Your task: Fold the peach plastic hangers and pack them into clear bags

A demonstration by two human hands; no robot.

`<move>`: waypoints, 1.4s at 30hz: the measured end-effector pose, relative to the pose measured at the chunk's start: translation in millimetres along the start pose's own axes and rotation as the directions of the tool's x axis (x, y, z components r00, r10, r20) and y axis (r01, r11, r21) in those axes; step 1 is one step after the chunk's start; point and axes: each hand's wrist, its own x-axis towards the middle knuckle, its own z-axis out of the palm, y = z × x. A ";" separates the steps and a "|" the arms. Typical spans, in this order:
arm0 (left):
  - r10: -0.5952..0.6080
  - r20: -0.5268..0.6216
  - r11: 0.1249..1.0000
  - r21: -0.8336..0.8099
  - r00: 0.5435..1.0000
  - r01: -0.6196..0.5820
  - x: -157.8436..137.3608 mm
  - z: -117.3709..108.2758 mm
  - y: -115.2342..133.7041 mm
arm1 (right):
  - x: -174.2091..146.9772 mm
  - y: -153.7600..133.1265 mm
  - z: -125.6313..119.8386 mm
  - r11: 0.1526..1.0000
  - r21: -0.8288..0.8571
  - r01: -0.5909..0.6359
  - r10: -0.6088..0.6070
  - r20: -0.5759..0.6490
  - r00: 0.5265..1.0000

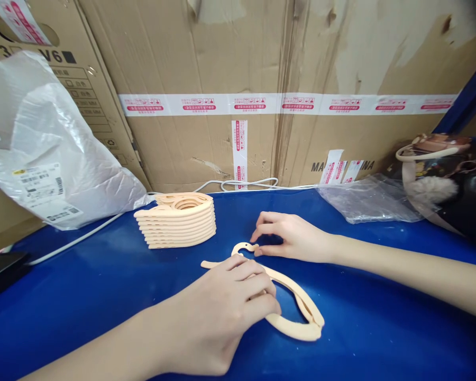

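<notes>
Near the blue table's back edge, a neat hanger stack looks done; farther from that edge, one hanger lies unstacked, grasped by the left hand, the right hand at its hook, grip unclear.

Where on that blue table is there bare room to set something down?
Bare blue table shows right of the hanger, on the near side of the right forearm; and on the left, between the hanger stack and left forearm. It's crowded mid-table around the left hand and right hand, and at the back corners: white parcel, clear plastic, dark bag.
</notes>
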 end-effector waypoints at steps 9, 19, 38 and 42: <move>-0.029 -0.175 0.990 0.134 0.984 0.053 -1.6 2.2 -7.3 | -10.6 14.3 -6.2 0.997 -0.054 -0.051 0.039 -0.192 0.981; -0.657 0.022 0.740 0.210 0.753 0.639 22.3 -10.7 17.9 | -43.5 21.8 -39.6 0.779 0.573 -0.256 0.555 -0.439 0.707; -0.142 -0.072 0.762 0.628 0.987 0.156 20.4 0.4 -24.5 | -51.2 -14.7 -2.2 0.941 -0.308 -0.143 0.132 -0.056 0.990; -0.024 -0.079 0.720 0.690 0.997 0.072 18.7 3.6 -31.7 | -51.4 -18.1 -2.2 0.942 -0.311 -0.127 0.139 0.016 0.990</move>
